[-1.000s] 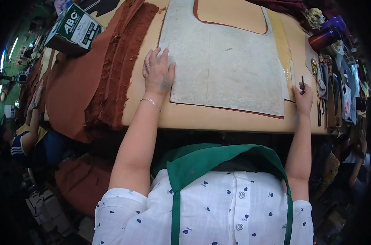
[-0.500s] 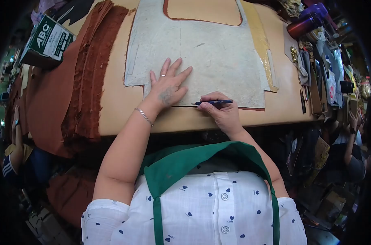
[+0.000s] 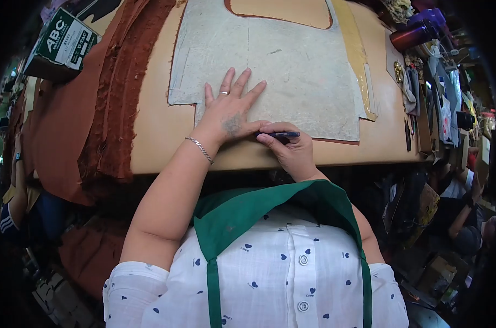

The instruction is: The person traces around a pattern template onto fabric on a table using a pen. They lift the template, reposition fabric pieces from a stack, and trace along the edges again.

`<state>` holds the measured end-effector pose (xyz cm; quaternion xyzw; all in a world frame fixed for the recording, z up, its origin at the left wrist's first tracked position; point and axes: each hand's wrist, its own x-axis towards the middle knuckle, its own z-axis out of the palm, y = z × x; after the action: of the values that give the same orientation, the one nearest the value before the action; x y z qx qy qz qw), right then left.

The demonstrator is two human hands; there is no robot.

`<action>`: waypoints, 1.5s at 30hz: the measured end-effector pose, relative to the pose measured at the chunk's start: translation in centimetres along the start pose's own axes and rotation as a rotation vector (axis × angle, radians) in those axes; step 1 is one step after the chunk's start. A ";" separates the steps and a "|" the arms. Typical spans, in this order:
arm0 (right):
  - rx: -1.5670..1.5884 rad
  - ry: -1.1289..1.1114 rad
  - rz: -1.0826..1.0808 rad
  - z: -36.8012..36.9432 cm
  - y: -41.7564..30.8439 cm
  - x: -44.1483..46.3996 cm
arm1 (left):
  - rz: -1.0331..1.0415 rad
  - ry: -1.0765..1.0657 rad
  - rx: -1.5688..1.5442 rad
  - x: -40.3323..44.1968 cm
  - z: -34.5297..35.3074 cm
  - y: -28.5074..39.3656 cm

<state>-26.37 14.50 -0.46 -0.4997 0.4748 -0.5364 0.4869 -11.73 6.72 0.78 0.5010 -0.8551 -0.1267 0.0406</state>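
A large grey-white pattern board with a cut-out at its far side lies flat on the tan-topped table. A thin reddish-brown edge shows from under it. My left hand is spread flat on the board near its front edge, fingers pointing away from me. In my right hand is a dark blue pencil, held nearly level at the board's near edge. Its tip is hidden by the fingers and lies close to my left thumb.
Reddish-brown material with frayed folded strips drapes over the table's left side. On it stands a green-and-white box. Yellow tape runs along the board's right edge. Tools, a dark red tumbler and other clutter crowd the right. People sit at both sides.
My right hand with the pencil has moved slightly left, up to my left thumb. The left thumb now reaches out toward it. The view has shifted a little.
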 end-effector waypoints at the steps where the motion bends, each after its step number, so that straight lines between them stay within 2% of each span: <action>1: -0.052 -0.002 0.019 -0.6 0.0 0.0 | -0.008 -0.005 -0.003 0.0 -0.1 0.1; 3: -0.156 -0.003 0.058 -2.9 -0.2 0.0 | -0.022 -0.014 -0.011 -0.1 -0.6 0.5; 8: -0.374 0.037 -0.061 -10.1 -1.5 -0.3 | -0.045 -0.031 0.006 0.0 -0.9 0.9; 12: -0.404 0.198 0.036 -17.6 -2.3 -1.8 | -0.059 -0.051 0.024 0.1 -1.1 1.2; 14: -0.517 0.267 -0.063 -20.6 -2.6 -2.6 | -0.066 -0.057 0.020 0.2 -1.2 1.3; 17: -0.460 0.446 -0.045 -21.7 -4.2 -3.4 | -0.074 -0.067 0.018 0.2 -1.4 1.5; 19: -0.386 0.479 -0.063 -20.7 -5.1 -3.4 | -0.079 -0.071 0.021 0.3 -1.4 1.6; 29: 0.030 0.097 0.066 -6.7 -1.2 -1.0 | -0.058 -0.073 0.004 0.3 -1.0 0.9; 33: -0.163 -0.003 -0.024 -3.4 -0.6 0.0 | -0.031 -0.081 -0.066 0.5 -0.5 -0.1; 36: -0.142 -0.021 -0.046 -1.5 -0.1 0.2 | -0.015 -0.105 -0.166 0.5 -0.6 -0.9; 39: -0.254 -0.036 -0.150 -0.5 0.0 0.3 | -0.003 -0.086 -0.198 0.4 -0.4 -1.1; 45: -0.236 -0.028 -0.101 0.5 0.2 0.5 | 0.004 -0.043 -0.149 0.2 -0.4 -0.8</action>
<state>-25.88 14.00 -0.62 -0.5842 0.5023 -0.4936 0.4034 -11.09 6.16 0.93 0.4923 -0.8449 -0.2006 0.0599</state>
